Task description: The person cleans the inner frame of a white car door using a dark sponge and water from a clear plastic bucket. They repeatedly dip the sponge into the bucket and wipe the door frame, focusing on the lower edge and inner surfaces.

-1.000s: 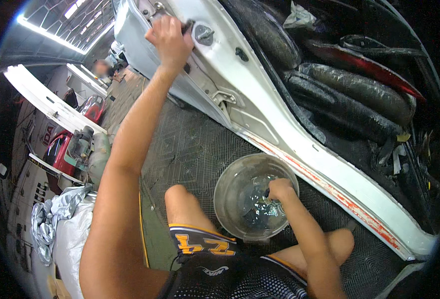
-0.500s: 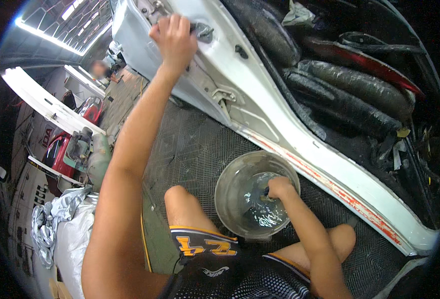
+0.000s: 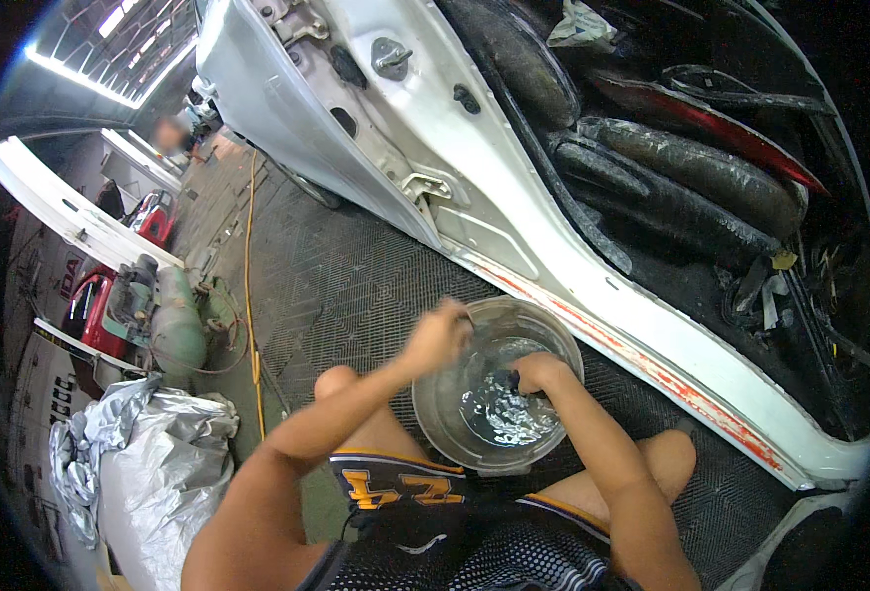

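Note:
A round grey bucket (image 3: 435,422) stands on the floor between my knees, with rippling water (image 3: 510,426) in it. My right hand (image 3: 541,374) reaches inside, just over the water, its fingers closed round something small and dark that I cannot make out. At the bucket's far left rim is my left hand (image 3: 439,340), blurred by motion. Its fingers look curled, with a dark bit at their tips whose kind is unclear. Beyond the bucket runs the white car door sill (image 3: 642,347), with worn red and orange patches along its outer edge.
The car's door opening shows a white pillar with a metal latch (image 3: 392,59) and a dark, stripped interior (image 3: 652,187). Ribbed matting (image 3: 356,281) covers the floor. To the left are a yellow hose (image 3: 251,286), a green compressor tank (image 3: 177,320) and silver sheeting (image 3: 174,468). A person (image 3: 174,138) is far off.
My left hand has come down from the door pillar to the bucket's rim. The right hand stays in the bucket, and the water ripples more. The view has shifted slightly.

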`<state>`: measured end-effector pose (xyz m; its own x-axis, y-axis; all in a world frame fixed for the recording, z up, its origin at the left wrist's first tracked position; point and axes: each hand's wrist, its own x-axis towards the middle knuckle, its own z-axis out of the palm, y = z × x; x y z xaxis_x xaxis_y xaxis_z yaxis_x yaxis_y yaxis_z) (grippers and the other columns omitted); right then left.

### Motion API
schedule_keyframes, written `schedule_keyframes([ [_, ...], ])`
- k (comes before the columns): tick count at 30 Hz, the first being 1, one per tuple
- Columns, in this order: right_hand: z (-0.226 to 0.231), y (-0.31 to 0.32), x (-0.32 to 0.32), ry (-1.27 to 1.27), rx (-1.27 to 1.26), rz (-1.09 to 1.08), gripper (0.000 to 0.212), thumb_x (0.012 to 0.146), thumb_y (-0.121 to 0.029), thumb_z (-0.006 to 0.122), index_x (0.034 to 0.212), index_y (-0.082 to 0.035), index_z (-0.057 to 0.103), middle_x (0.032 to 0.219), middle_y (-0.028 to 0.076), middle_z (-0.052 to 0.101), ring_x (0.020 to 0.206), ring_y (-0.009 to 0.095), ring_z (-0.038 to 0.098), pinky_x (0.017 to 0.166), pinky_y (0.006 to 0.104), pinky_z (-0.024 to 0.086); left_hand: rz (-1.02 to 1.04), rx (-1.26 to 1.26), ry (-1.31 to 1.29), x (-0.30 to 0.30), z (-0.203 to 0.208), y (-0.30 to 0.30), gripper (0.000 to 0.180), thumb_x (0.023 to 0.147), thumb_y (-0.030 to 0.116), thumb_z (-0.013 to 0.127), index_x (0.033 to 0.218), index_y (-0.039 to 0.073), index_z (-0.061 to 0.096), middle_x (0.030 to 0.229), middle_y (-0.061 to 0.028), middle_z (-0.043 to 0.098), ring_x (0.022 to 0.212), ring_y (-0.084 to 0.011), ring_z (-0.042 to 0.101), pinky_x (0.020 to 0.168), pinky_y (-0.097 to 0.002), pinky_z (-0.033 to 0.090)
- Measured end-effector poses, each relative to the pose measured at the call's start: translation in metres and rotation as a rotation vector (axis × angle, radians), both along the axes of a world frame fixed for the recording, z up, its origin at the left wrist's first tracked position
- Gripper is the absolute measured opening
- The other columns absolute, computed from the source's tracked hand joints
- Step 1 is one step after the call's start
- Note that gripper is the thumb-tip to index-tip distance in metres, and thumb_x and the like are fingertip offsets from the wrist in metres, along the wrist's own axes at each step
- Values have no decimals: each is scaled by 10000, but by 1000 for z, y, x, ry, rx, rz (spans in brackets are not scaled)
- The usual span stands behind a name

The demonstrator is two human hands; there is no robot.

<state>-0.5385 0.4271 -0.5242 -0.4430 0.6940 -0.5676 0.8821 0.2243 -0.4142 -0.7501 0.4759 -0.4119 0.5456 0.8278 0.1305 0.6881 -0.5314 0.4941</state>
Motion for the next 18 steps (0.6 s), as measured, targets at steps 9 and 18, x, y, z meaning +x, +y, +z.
schedule_keyframes([
  [9,-32,-21,8,-250,-179,-98,584,730,-446,850,1174,-75,768,1225,163,735,1149,321,700,989,453,548,-173,-555,682,57,-232,7,291,843,114,700,1119,28,728,1072,-185,762,994,-337,751,793,-486,598],
  [18,-10,-17,3,-219,-217,-117,488,821,-360,787,1207,-64,747,1251,183,720,1122,327,709,938,445,561,-54,-899,280,55,-148,25,194,949,95,599,1056,-28,705,967,-170,758,593,-227,692,499,-397,555],
])
